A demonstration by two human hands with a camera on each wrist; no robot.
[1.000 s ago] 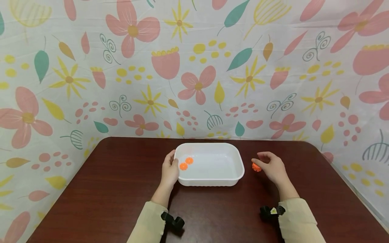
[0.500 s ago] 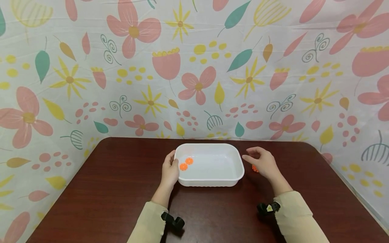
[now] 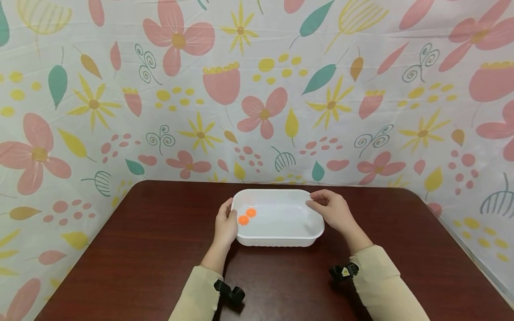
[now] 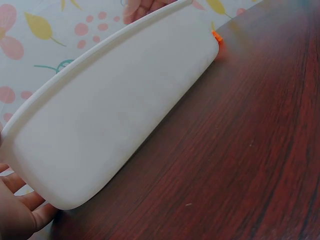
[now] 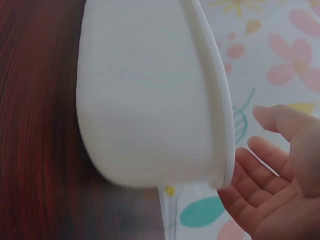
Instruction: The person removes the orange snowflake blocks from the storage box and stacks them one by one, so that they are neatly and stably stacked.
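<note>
A white plastic tub (image 3: 279, 241) stands on the dark wooden table. Two small orange flower-shaped pieces, one nearer (image 3: 243, 220) and one farther (image 3: 250, 212), lie inside it near its left end. My left hand (image 3: 225, 226) grips the tub's left end, thumb at the rim and fingers along the outside. At the right end, my right hand (image 3: 336, 213) hovers by the rim, thumb and fingers apart and holding nothing; whether it touches the rim I cannot tell. Outside the tub's far corner in the left wrist view, another orange piece (image 4: 217, 36) shows; the right hand hides it in the head view.
The brown table (image 3: 168, 249) extends to both sides and in front of the tub. Directly behind the table's back edge hangs a white cloth (image 3: 257, 102) with a flower print. Black cameras sit on the left wrist (image 3: 230, 293) and right wrist (image 3: 343, 271).
My right hand has let go of the orange piece on the table and moved left to the tub's right rim. The left hand keeps its grip, and the tub stays in place.
</note>
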